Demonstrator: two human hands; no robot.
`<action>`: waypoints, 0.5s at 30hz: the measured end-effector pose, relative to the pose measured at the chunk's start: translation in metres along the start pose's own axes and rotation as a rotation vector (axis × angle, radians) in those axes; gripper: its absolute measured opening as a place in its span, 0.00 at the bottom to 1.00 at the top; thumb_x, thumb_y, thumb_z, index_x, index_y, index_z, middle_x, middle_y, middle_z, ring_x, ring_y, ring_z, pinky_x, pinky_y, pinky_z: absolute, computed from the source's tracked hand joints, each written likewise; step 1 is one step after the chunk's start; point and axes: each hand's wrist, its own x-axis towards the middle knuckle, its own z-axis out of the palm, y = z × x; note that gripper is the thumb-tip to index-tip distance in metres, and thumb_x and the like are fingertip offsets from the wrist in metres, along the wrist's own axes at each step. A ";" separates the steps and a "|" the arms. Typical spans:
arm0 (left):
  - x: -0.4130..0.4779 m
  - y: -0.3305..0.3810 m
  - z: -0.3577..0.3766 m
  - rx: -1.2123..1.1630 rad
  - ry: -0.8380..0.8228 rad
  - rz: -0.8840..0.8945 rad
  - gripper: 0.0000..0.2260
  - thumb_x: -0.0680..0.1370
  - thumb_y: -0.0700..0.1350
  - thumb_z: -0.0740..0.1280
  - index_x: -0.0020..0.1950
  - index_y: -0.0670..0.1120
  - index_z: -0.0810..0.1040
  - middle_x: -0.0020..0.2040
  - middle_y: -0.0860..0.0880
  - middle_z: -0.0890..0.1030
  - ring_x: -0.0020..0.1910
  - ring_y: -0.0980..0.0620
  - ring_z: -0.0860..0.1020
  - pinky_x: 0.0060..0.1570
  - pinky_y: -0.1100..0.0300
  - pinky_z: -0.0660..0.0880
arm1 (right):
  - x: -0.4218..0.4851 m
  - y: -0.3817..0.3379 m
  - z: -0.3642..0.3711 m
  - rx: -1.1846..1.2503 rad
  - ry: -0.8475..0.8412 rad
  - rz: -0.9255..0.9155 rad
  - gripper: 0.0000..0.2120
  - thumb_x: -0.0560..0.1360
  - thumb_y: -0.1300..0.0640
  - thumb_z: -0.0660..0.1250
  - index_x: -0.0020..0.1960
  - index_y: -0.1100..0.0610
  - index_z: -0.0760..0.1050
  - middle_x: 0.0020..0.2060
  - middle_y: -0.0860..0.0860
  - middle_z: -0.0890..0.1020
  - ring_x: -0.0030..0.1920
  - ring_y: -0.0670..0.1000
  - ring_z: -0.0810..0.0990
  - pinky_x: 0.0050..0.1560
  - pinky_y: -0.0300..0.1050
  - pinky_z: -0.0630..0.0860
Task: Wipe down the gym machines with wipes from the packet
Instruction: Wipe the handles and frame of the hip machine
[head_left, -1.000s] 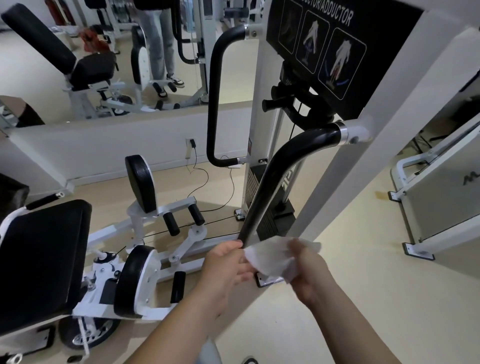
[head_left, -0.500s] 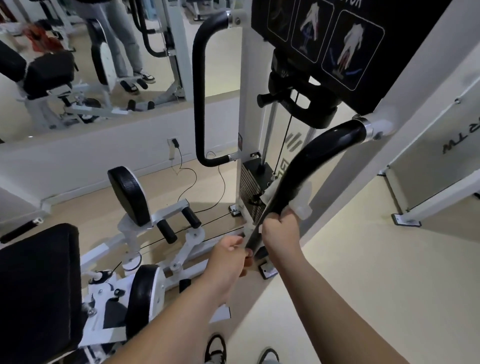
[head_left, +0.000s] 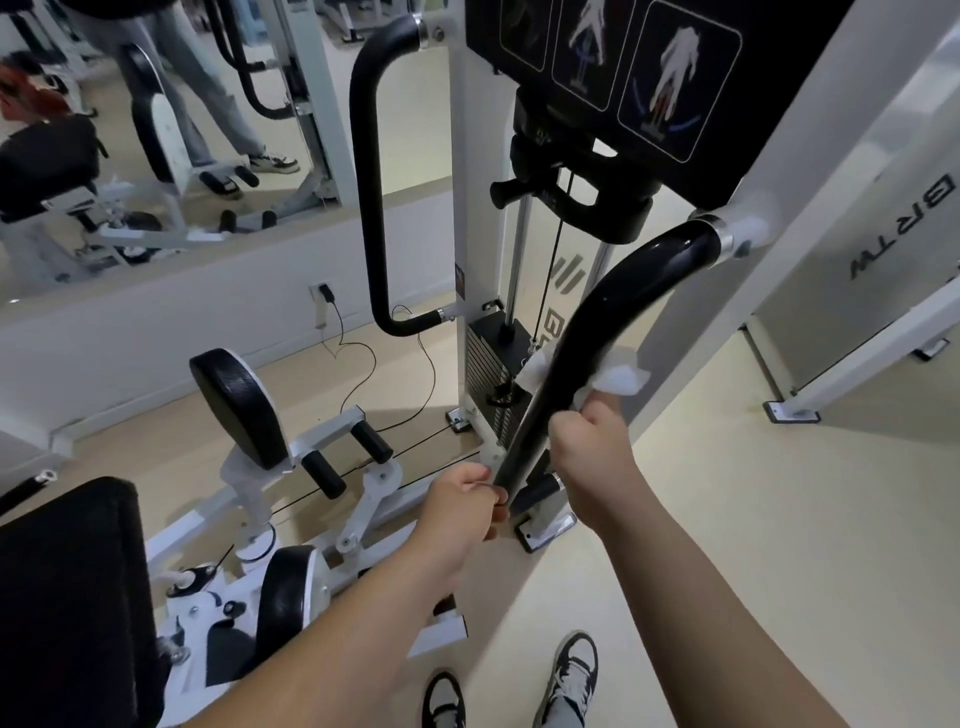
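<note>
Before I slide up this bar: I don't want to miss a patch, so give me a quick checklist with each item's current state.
1. Is the wipe wrapped round the black handle bar? Ok: its white ends stick out on both sides.
2. Does the right hand grip bar and wipe together? Ok.
3. Does the left hand steady the bar's lower end? Cannot tell: its fingers curl beside the bar, but the hold itself is hidden.
4. Is the bar above the wipe bare up to the chrome collar? Ok.
5. Is the wipe damp enough? Cannot tell.
</note>
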 end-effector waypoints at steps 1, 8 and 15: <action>0.000 0.001 0.002 -0.010 0.003 0.000 0.13 0.83 0.38 0.61 0.65 0.48 0.76 0.52 0.45 0.85 0.50 0.45 0.85 0.57 0.46 0.81 | 0.000 0.007 0.003 -0.044 -0.021 0.035 0.10 0.77 0.67 0.59 0.41 0.54 0.67 0.36 0.51 0.71 0.39 0.53 0.71 0.35 0.41 0.68; -0.004 -0.003 -0.006 0.034 -0.010 0.027 0.13 0.82 0.35 0.61 0.61 0.47 0.79 0.53 0.45 0.85 0.55 0.44 0.84 0.56 0.48 0.81 | -0.003 0.056 0.022 -0.126 -0.370 0.279 0.13 0.77 0.71 0.58 0.47 0.57 0.78 0.39 0.54 0.81 0.40 0.51 0.79 0.31 0.35 0.75; 0.002 -0.010 -0.010 0.023 0.017 -0.004 0.12 0.83 0.36 0.60 0.62 0.47 0.79 0.52 0.45 0.84 0.52 0.46 0.84 0.54 0.50 0.82 | 0.007 0.018 0.014 0.097 0.005 0.043 0.06 0.70 0.61 0.59 0.45 0.53 0.71 0.40 0.55 0.75 0.43 0.57 0.76 0.42 0.50 0.75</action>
